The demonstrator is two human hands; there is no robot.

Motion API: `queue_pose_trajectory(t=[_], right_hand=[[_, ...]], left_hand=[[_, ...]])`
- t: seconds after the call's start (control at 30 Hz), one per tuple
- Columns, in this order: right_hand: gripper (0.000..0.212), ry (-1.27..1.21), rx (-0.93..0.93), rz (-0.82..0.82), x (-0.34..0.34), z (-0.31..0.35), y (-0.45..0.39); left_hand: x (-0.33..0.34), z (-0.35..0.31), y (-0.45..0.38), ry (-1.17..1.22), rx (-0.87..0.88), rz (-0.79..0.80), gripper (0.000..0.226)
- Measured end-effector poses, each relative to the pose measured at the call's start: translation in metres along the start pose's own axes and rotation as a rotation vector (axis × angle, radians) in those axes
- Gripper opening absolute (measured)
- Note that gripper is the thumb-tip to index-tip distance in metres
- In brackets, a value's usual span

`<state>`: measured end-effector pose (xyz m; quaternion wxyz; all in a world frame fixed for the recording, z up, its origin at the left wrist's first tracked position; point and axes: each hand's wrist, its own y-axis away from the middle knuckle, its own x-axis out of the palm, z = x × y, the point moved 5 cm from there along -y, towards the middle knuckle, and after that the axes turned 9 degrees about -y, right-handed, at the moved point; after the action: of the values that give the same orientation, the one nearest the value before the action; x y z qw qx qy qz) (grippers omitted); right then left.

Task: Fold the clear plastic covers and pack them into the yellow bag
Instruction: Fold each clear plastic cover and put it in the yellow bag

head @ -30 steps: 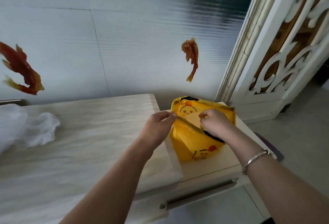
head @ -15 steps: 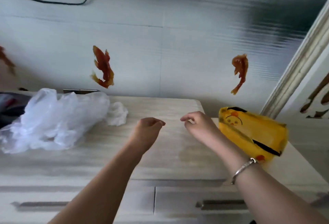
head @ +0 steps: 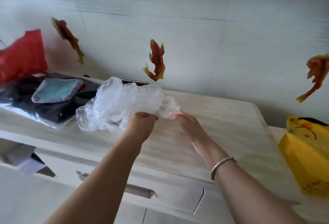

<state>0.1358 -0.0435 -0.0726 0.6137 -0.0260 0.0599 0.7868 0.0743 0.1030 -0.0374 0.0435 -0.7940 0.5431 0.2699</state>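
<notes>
Readable text: none anywhere in the head view.
Yellow bag [head: 302, 156]: a printed cartoon chick face with black markings, no lettering legible.
Wall: fish-shaped decals [head: 156, 61] in orange-brown, bearing no words or numbers.
Red bag [head: 21, 58]: blurred, no print made out.
Clear plastic covers [head: 121, 106]: no label or mark visible.
Mesh pouch [head: 57, 90]: no tag or brand discernible.
Cabinet top [head: 213, 120]: plain wood grain, no sign.
</notes>
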Motion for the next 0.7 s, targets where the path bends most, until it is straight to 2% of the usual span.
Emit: queue_pose_trajectory(t=[0.1,0.23,0.37,0.5,0.6,0.7], right_hand=[[0.020,-0.146,-0.039,-0.070,0.005,-0.003,-0.005],[0.023,-0.264,-0.098,-0.178,-0.012,0.009,0.000],[0.033,-0.280,-0.221,-0.263,-0.055,0.038,0.020],[0.045,-0.349,-0.224,-0.226,-0.079,0.057,0.045],[0.049,-0.378,-0.205,-0.198,-0.102,0.059,0.060],[0.039,-0.451,-0.173,-0.186,-0.122,0.058,0.074]], left_hand=[[-0.004,0.005,-0.007,-0.007,-0.018,0.009,0.018],[-0.001,-0.001,-0.008,0.007,-0.009,0.030,0.020],[0.021,-0.021,0.004,-0.026,0.085,0.134,0.026],[0.045,-0.039,0.020,-0.092,0.236,0.213,0.045],[0.060,-0.054,0.031,-0.081,0.319,0.172,0.030],[0.070,-0.064,0.036,-0.065,0.312,0.138,0.020]])
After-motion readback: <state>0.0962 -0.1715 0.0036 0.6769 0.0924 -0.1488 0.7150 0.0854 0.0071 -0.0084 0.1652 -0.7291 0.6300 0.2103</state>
